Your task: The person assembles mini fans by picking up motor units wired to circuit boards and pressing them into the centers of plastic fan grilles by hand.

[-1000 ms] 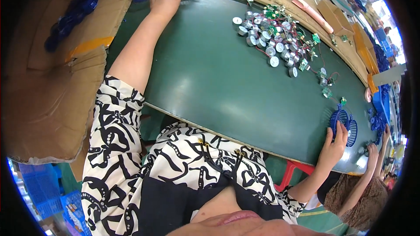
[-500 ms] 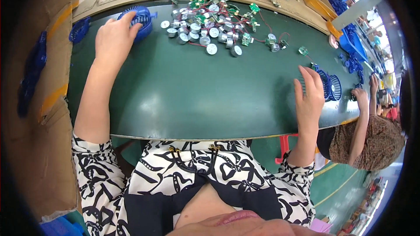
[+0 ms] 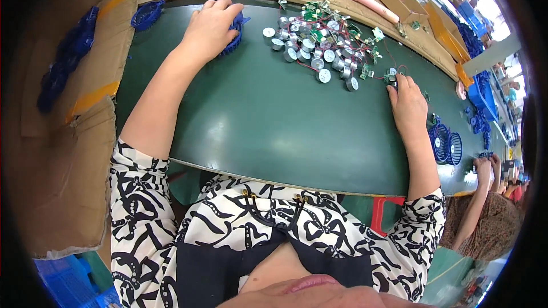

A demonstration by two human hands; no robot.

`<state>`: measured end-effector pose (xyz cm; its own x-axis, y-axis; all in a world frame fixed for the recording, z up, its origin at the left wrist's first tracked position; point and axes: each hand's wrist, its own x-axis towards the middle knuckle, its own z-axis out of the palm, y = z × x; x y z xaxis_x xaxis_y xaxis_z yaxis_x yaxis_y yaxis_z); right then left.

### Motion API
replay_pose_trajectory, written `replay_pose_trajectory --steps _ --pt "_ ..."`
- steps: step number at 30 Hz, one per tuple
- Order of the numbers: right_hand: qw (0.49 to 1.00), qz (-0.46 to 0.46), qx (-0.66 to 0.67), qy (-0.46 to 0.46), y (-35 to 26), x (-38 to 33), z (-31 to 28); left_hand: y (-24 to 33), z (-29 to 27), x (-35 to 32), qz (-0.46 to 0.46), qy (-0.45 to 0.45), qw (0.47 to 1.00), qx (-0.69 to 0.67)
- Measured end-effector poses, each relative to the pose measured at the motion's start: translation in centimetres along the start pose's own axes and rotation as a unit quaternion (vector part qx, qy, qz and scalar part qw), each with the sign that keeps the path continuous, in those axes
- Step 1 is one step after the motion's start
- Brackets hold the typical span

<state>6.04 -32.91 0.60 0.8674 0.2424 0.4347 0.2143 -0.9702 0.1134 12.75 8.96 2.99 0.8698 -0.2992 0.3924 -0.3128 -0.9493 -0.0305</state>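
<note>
At the far left of the green tabletop, my left hand is closed round a round blue slatted fan housing, mostly hidden behind the fingers. On the right, my right hand reaches away from me, its fingertips closed on a small silver motor with a green circuit board and red wires. To the left of that hand lies a heap of silver motors wired to green circuit boards. Two blue fan housings stand side by side beyond my right wrist.
Another blue housing lies by the cardboard wall at the left. Cardboard boxes and a pink bar sit along the back ledge. A blue bin and a co-worker's hands are at the right.
My right hand has left the pair of blue housings and reached away to the motor, its fingers closing. My left hand stays on its housing. The whole view has shifted.
</note>
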Motion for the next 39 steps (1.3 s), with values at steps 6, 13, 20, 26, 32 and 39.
replay_pose_trajectory --steps 6,13,20,26,32,39 --pt "1.0 0.027 -0.013 -0.005 -2.3 -2.2 -4.4 -1.0 1.0 0.2 -0.018 0.007 1.0 0.005" --pt "0.999 0.025 -0.038 -0.004 -5.2 -7.4 -3.1 -3.7 0.4 0.3 -0.036 0.054 0.998 -0.006" --pt "0.996 0.056 0.055 0.048 -5.3 -8.3 -3.6 -6.5 1.0 0.9 -0.067 0.174 0.982 -0.024" --pt "0.994 0.085 0.061 0.041 -5.2 -8.3 -3.2 1.2 -2.6 -0.7 -0.004 0.314 0.817 -0.482" --pt "0.995 0.074 0.046 0.051 -5.4 -8.3 -3.3 10.7 -1.4 -6.2 -0.186 -0.12 0.622 -0.751" --pt "0.998 0.038 0.04 0.018 -7.5 -9.3 -4.6 10.8 -1.1 -6.4 -0.164 -0.153 0.648 -0.728"
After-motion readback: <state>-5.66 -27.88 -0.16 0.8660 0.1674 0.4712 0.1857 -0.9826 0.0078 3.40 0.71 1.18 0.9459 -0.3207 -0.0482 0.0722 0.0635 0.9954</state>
